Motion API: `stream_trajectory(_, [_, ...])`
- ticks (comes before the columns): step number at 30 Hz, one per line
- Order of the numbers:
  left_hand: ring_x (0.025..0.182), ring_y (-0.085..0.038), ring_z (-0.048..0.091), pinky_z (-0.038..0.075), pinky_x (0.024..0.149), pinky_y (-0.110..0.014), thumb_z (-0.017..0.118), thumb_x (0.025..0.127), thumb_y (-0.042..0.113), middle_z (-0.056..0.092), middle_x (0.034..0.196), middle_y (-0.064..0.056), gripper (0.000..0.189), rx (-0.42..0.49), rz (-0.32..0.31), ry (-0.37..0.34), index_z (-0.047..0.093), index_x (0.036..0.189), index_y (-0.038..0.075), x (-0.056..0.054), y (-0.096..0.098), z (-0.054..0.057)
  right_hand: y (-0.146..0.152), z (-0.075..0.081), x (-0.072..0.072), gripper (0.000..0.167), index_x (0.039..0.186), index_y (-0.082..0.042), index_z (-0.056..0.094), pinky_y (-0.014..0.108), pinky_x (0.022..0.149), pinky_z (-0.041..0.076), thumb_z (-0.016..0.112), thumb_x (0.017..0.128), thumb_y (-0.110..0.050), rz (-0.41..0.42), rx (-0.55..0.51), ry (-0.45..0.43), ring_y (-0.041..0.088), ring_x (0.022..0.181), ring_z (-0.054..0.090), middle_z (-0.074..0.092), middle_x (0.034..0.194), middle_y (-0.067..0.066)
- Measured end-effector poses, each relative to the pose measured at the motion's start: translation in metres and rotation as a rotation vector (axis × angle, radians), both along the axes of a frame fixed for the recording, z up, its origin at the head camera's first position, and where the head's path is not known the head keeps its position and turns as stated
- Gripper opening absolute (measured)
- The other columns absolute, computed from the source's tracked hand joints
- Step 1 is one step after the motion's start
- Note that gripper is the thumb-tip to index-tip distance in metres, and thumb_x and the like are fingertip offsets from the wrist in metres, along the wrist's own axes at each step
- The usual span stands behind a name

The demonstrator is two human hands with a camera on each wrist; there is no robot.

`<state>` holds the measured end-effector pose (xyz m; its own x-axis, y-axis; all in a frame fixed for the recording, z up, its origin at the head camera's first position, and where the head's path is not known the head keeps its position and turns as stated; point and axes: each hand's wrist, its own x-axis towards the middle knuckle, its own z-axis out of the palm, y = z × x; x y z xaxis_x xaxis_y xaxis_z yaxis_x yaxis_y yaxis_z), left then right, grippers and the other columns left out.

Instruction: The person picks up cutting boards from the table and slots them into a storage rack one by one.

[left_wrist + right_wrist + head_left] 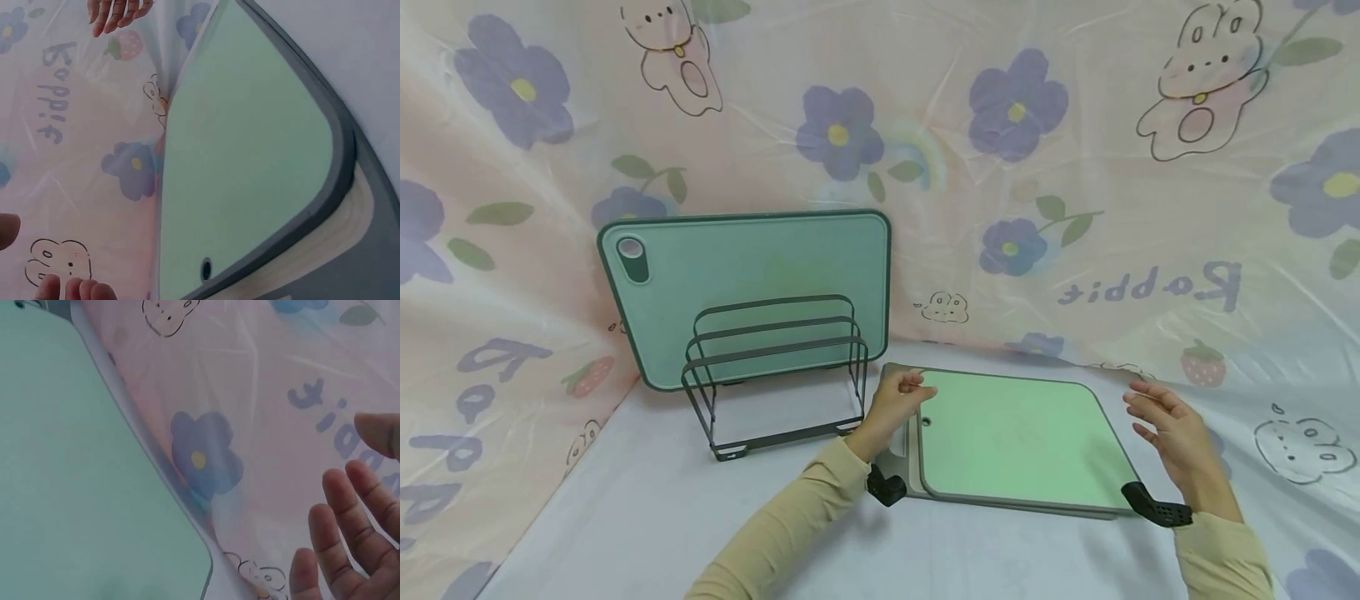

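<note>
A light green cutting board [1022, 442] with a grey rim and a small hole lies flat on top of another board [913, 467], whose grey and beige edge shows at the left. Over the top board's left end is my left hand [895, 408], fingers loosely bent and holding nothing. My right hand [1172, 433] is raised off the board's right end, its fingers spread and relaxed; in the right wrist view the fingers [350, 531] show apart from the board. A larger dark-rimmed green cutting board [760, 258] stands upright in a black wire rack [775, 346].
The rack stands on the white-covered table [625, 517] left of the flat boards. Behind everything hangs a printed curtain [925, 208] with flowers and rabbits, its lower edge meeting the table just past the boards.
</note>
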<state>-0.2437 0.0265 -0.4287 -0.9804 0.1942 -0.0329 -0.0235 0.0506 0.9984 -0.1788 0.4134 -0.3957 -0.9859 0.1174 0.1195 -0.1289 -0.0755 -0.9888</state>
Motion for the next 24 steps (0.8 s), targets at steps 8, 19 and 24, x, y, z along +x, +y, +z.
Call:
stream_trajectory(8, [0.097, -0.022, 0.052, 0.046, 0.085, -0.04, 0.071, 0.089, 0.023, 0.056, 0.106, -0.007, 0.036, -0.05, 0.034, -0.032, 0.059, 0.116, 0.002, -0.001, 0.005, -0.012, 0.008, -0.01, -0.002, 0.019, 0.108, -0.027, 0.063, 0.017, 0.07, 0.047, 0.063, 0.096, -0.012, -0.079, 0.143, -0.083, 0.002, 0.088, 0.056, 0.066, 0.095, -0.015])
stream_trajectory(19, [0.098, -0.024, 0.053, 0.047, 0.083, -0.038, 0.071, 0.088, 0.016, 0.056, 0.105, -0.009, 0.037, -0.062, 0.088, -0.046, 0.057, 0.115, -0.005, 0.0, 0.014, -0.031, 0.023, -0.026, -0.002, 0.031, 0.121, -0.024, 0.053, 0.02, 0.073, 0.046, 0.06, 0.096, -0.041, -0.111, 0.524, -0.265, 0.004, 0.093, 0.045, 0.056, 0.096, -0.028])
stream_trajectory(24, [0.103, -0.025, 0.054, 0.048, 0.088, -0.039, 0.072, 0.087, 0.017, 0.058, 0.108, -0.008, 0.037, -0.111, 0.123, -0.057, 0.058, 0.116, -0.003, 0.001, 0.018, -0.039, 0.03, -0.034, -0.003, 0.047, 0.128, -0.011, 0.051, 0.024, 0.076, 0.047, 0.06, 0.095, -0.044, -0.101, 0.539, -0.322, 0.01, 0.096, 0.044, 0.053, 0.095, -0.029])
